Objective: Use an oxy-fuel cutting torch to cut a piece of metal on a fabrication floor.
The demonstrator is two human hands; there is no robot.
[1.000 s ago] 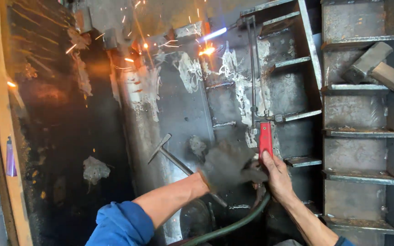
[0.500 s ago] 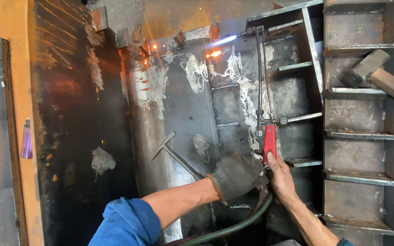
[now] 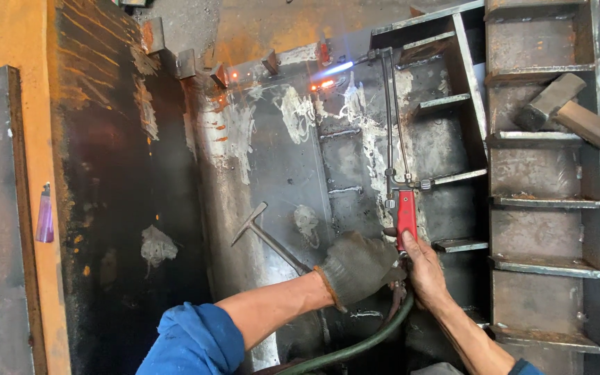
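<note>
The left hand (image 3: 359, 267), covered by a grey work glove, is closed around the lower end of a cutting torch (image 3: 405, 217), while the bare right hand (image 3: 425, 274) is wrapped round the torch's red handle just beside it, thumb laid along the red grip. A green hose (image 3: 355, 347) is seen trailing down from under the hands. A chipping hammer (image 3: 267, 235) lies against the steel plate (image 3: 272, 180) just left of the glove. Farther up, the torch's thin tubes are run to the tip, where a blue flame (image 3: 335, 68) is thrown leftward onto the plate's upper edge (glowing orange spots are visible there). A sledgehammer (image 3: 578, 114) rests on the ribbed steel frame (image 3: 543, 201) at right.
</note>
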